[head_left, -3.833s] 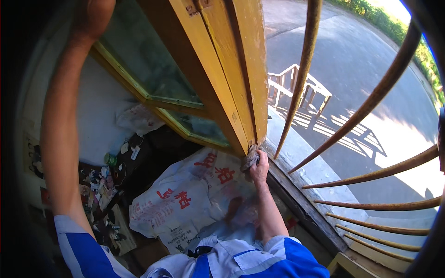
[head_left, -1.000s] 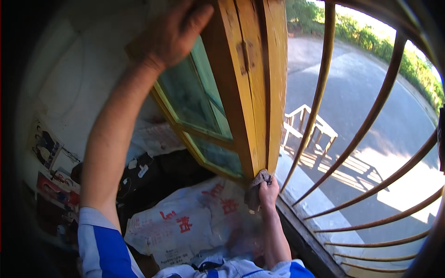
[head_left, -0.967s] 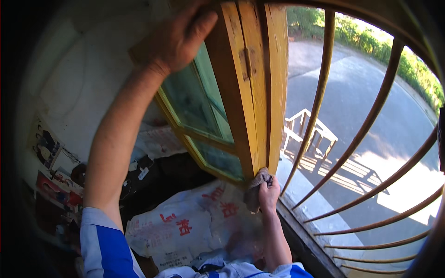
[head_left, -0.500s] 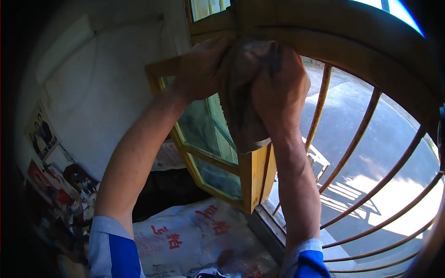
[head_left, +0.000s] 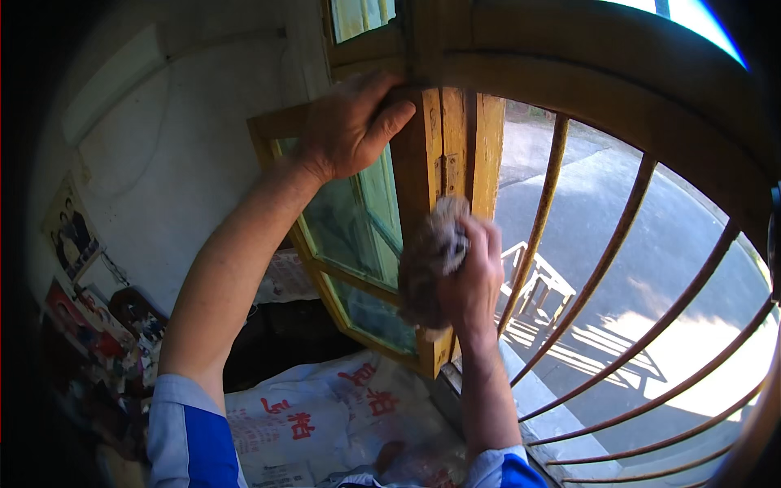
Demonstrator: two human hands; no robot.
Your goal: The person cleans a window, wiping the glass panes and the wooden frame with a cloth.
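A yellow wooden window sash [head_left: 332, 268] with glass panes stands swung inward. High on its top edge rests my left hand [head_left: 362, 122], the thumb apart on the near side and the fingers bent over the wood, partly lost in shadow. My right hand [head_left: 476, 268] is closed around a crumpled brownish-grey rag [head_left: 435, 260], slightly blurred. The rag lies against the sash's hinge-side edge, below a small metal hinge [head_left: 448, 172]. It covers part of the wood and glass behind it.
Rusty curved bars [head_left: 626, 220] run along the window opening on the right. White plastic sacking with red print [head_left: 325, 415] lies below, beside the sill. A wall poster [head_left: 73, 228] and cluttered small things are at the left. A thick wooden frame beam [head_left: 569, 65] crosses above.
My right hand has moved down with the rag, from the sash's top to about halfway along its edge, uncovering the hinge. My left hand stays at the top.
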